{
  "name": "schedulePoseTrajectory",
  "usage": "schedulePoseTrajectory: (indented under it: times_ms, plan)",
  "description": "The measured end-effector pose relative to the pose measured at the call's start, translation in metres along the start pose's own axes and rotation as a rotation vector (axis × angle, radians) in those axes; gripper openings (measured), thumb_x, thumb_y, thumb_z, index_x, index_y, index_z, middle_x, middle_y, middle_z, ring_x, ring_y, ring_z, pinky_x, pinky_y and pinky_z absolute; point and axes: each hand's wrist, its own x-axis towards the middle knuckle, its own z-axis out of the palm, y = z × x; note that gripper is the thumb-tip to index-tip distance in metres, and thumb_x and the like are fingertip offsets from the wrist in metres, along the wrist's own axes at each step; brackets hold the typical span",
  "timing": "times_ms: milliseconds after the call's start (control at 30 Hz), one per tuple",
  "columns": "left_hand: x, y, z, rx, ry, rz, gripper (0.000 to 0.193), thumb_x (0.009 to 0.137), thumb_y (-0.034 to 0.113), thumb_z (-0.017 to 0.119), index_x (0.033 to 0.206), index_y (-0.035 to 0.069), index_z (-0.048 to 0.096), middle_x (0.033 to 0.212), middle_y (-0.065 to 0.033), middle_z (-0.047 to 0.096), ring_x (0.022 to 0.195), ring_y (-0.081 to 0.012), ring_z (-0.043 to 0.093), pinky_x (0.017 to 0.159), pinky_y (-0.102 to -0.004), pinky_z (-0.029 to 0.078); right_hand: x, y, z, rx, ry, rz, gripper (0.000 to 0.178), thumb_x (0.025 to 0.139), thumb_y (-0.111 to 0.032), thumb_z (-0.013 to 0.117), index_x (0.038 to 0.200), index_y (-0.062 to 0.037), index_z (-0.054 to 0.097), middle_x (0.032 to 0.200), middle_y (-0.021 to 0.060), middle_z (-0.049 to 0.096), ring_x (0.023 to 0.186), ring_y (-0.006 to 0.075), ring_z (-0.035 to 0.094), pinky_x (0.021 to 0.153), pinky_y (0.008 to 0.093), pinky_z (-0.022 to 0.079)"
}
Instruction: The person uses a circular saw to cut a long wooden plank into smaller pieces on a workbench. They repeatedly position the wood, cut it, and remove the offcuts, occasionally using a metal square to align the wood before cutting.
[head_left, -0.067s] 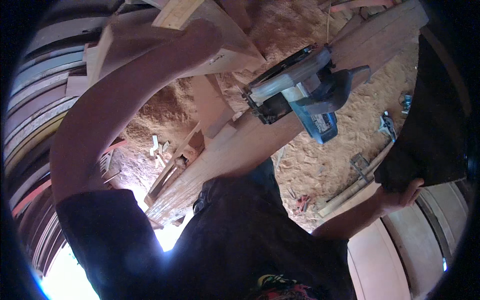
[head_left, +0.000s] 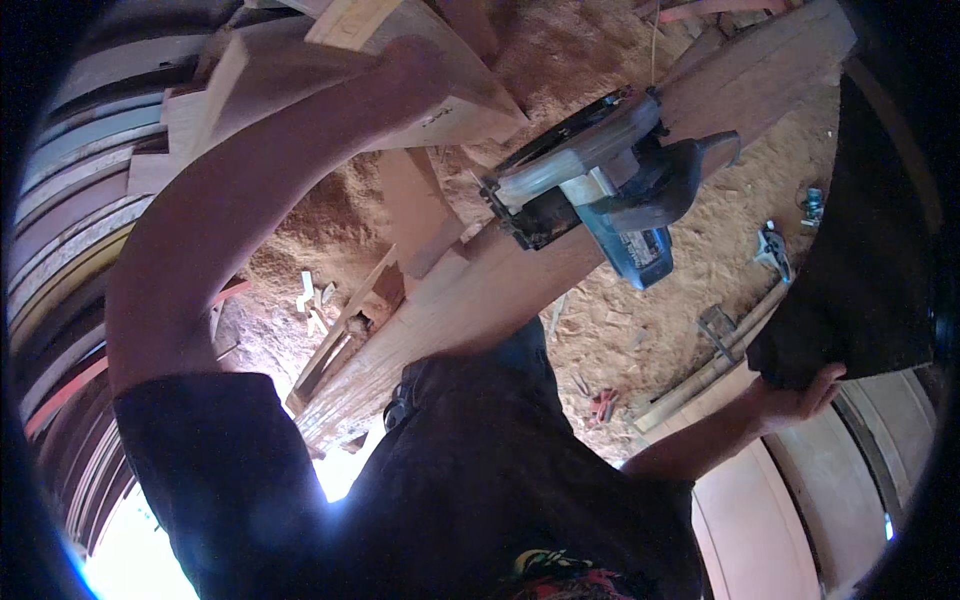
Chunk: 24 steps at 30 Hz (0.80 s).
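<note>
Slight shifts only had come since the earlier frame: the left forearm (head_left: 200, 230) had edged to the right, and the squared beam (head_left: 480, 118) beneath it had turned a little, while the circular saw (head_left: 625, 190) stayed almost put. That saw lay across the long board (head_left: 440, 315), which ran from lower left to upper right, its handle pointing right. It sat to the lower right of the left hand (head_left: 415, 65) and to the upper left of the right hand (head_left: 790, 400), appearing nearer the left. The left hand seemed to rest on the beam, its fingers too dark to tell. The right fingers were curled around the lower edge of a dark panel (head_left: 850, 250) at the far right.
</note>
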Motion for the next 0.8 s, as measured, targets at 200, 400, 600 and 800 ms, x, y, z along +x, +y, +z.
schedulePoseTrajectory:
  times_ms: [200,400,600,800]
  plan:
    - [0.091,0.005,-0.032,-0.222,0.216,-0.082,0.047,0.087,0.036,0.076,0.124,0.008,0.067,0.114,-0.0134,0.071,0.106,-0.0295,0.070,0.094,-0.0472,0.055,-0.001,0.010,-0.009,-0.134,-0.034,-0.037,0.052,0.095,-0.033,0.075,0.131,0.0022,0.064,0.130,0.0216,0.066,0.107,0.0348,0.067,0.092,0.0487,0.059]
    - [0.035,-0.035,-0.025,-0.264,0.559,-0.055,0.035,0.091,0.027,0.069,0.120,0.007,0.068,0.121,-0.0123,0.066,0.115,-0.0304,0.064,0.101,-0.0452,0.049,0.009,0.045,-0.031,-0.532,-0.205,-0.349,0.045,0.099,-0.026,0.073,0.136,-0.0009,0.065,0.131,0.0241,0.065,0.108,0.0360,0.067,0.091,0.0480,0.060]
    - [-0.075,0.011,0.092,-0.724,0.960,-0.448,0.060,0.090,0.038,0.081,0.140,0.010,0.062,0.135,-0.0171,0.067,0.123,-0.0350,0.066,0.101,-0.0480,0.055,0.013,0.041,-0.009,-0.509,-0.307,-0.402,0.039,0.100,-0.019,0.071,0.135,-0.0021,0.069,0.129,0.0259,0.065,0.110,0.0377,0.067,0.096,0.0506,0.059]
    - [-0.111,0.145,0.212,-2.011,0.067,-1.034,0.077,0.091,0.066,0.072,0.145,0.012,0.059,0.134,-0.0143,0.067,0.124,-0.0324,0.064,0.102,-0.0460,0.054,0.015,0.024,0.043,-0.181,-0.163,-0.083,0.051,0.092,-0.033,0.080,0.124,0.0059,0.070,0.129,0.0232,0.068,0.114,0.0371,0.067,0.101,0.0508,0.057]
